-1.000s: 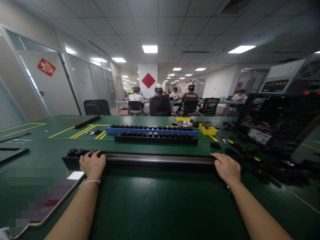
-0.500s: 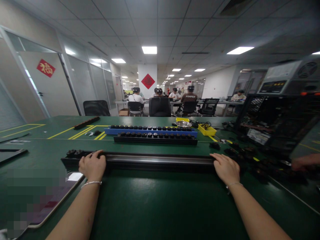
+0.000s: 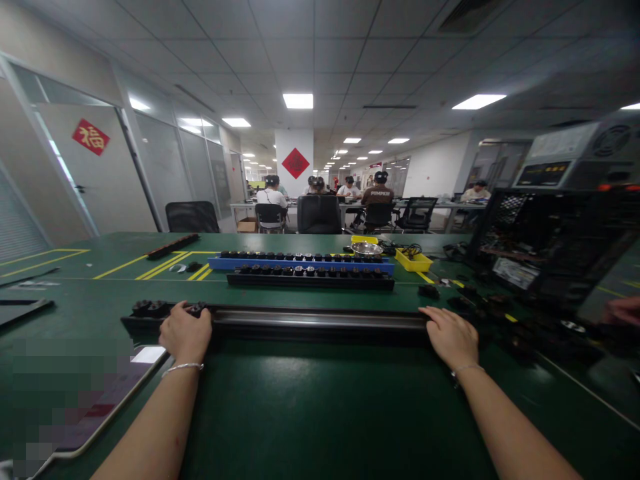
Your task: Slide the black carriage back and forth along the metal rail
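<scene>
A long black metal channel (image 3: pixel 320 321) lies crosswise on the green table before me, with a shiny inner face. Several black socket modules (image 3: pixel 150 307) sit in its left end. My left hand (image 3: pixel 186 333) is closed at that end, its thumb and curled fingers around another small black socket module (image 3: pixel 197 309) in the channel. The fingertips on the far side are partly hidden. At the right end, my right hand (image 3: pixel 454 337) grips the channel, with fingers laid over its far edge.
Beyond lie a blue strip (image 3: pixel 300 265) and a black strip (image 3: pixel 310 281), both lined with sockets. A metal bowl (image 3: pixel 367 249) and yellow tray (image 3: pixel 414 260) stand behind. Loose black parts (image 3: pixel 520 327) and an open computer case (image 3: pixel 540 247) occupy the right, near a co-worker's hand (image 3: pixel 623 311).
My left fingers have curled back, uncovering the black socket module beside them. My right hand stays in place. The co-worker's hand at the far right has drawn away.
</scene>
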The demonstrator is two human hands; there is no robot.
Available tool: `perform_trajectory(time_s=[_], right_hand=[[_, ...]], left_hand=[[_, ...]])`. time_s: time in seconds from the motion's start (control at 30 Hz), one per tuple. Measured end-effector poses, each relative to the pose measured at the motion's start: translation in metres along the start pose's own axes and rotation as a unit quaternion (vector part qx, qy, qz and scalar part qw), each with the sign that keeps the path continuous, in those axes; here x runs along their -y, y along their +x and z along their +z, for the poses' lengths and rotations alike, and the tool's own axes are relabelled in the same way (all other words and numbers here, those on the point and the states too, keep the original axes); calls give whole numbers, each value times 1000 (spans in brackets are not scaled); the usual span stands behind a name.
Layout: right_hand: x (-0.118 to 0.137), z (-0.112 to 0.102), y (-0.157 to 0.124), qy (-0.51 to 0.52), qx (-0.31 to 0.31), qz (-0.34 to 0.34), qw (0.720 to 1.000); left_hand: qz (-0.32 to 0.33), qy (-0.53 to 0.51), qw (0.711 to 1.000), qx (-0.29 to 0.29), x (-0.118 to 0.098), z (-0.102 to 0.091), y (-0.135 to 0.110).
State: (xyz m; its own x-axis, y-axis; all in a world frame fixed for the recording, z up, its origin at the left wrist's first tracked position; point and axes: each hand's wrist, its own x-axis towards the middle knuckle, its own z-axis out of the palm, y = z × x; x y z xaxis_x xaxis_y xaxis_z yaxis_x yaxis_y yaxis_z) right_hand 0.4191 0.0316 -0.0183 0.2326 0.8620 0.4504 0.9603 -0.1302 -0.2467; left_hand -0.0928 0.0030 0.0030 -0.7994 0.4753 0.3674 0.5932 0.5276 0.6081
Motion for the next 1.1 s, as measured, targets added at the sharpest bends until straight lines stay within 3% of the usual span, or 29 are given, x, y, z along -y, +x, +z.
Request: perform_trajectory(time_s=[1.1], right_hand=[[0,-1,0,-13,0,-10,1000]], left_hand=[[19,-29,999,37,-12,-4,-12]])
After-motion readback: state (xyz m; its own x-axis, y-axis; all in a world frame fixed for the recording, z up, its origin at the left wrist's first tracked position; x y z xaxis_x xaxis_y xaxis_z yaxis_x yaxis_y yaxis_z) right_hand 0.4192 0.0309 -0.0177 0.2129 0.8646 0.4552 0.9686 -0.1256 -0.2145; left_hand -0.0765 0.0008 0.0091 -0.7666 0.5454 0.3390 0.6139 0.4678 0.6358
